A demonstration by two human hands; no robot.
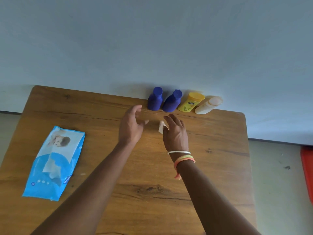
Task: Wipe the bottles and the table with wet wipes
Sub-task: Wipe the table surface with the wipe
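A wet wipe (161, 129) is pinched in the right hand (176, 134) (left hand (131, 127): grip apart).

A silver bangle (179, 152) is worn (with orange-yellow threads (184, 159)).

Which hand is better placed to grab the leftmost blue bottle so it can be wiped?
Left. The left hand is open and closest to the leftmost blue bottle; the right hand pinches the wipe.

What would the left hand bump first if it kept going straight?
Probably the leftmost dark blue plastic bottle. The open left hand aims at it, with only bare wooden table between, though depth is unclear.
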